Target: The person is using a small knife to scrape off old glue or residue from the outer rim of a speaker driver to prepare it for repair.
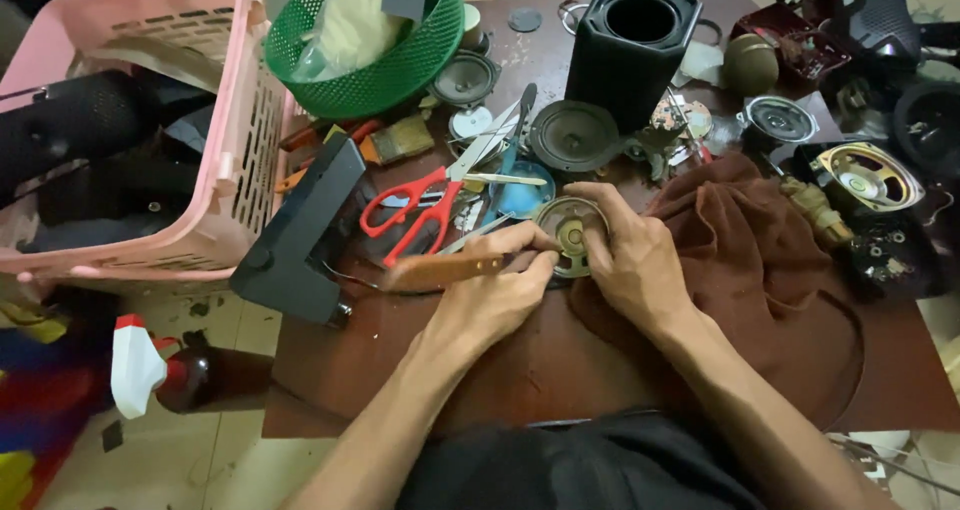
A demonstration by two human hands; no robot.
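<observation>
Both hands work mid-worktop [560, 370]: the left hand [495, 295] has its grip clamped on a wooden-handled tool [440, 270], the right hand [630, 255] pinches a small round speaker [568, 232] beside the brown cloth [760, 260], with red scissors [420, 210] and a black speaker box [632, 50] beyond.

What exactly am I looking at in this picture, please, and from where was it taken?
It is one view from a camera worn on a person's head, looking down at their own two bare hands over a cluttered brown table. The left hand holds a wooden-handled tool against a small round speaker driver, which the right hand steadies. Around them lie red-handled scissors, more speaker drivers, a black speaker box, a brown cloth, a green basket and a pink crate.
</observation>
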